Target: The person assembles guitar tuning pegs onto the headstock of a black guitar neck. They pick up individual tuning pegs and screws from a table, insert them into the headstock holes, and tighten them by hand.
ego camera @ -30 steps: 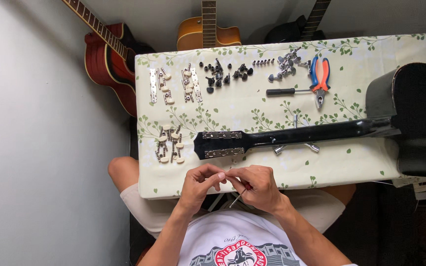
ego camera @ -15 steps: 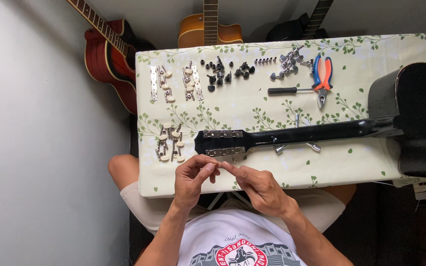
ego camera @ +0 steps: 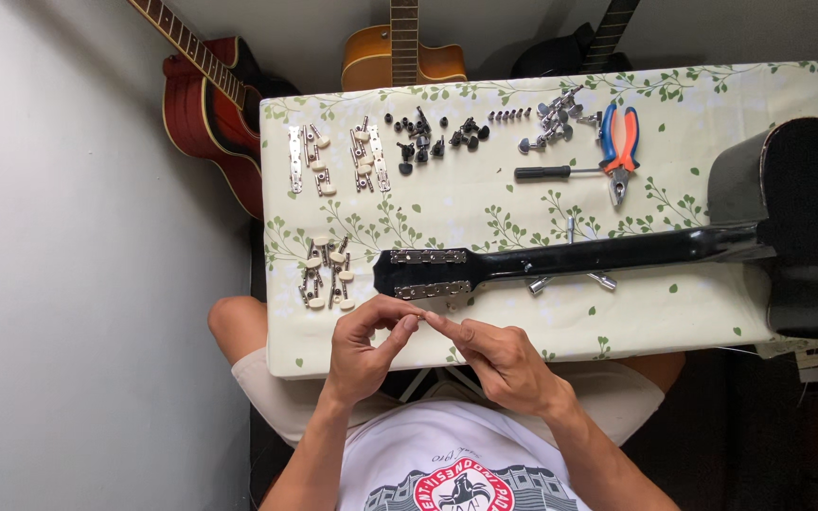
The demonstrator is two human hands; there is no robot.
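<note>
Left hand (ego camera: 364, 343): fingers curled, thumb and forefinger pinched narrow at the tips; any small part between them is too small to tell. Right hand (ego camera: 496, 358): forefinger stretched out to meet the left fingertips, other fingers folded; whether it holds anything cannot be told.

Black guitar headstock with 2 silver metal tuner plates (ego camera: 428, 271): just above both hands, lying flat, its black neck (ego camera: 617, 254) running off beyond the right hand to the black guitar body (ego camera: 807, 227).

Set of cream-knobbed tuner strips (ego camera: 326, 273): just above and outward of the left hand.

Table with leaf-patterned white cloth (ego camera: 712, 312): under both hands.

Far beyond the hands: 2 further cream-knobbed tuner strip sets (ego camera: 333, 159), small black pegs (ego camera: 433, 134), orange-and-blue-handled pliers (ego camera: 619, 142), black-handled screwdriver (ego camera: 553, 173).
</note>
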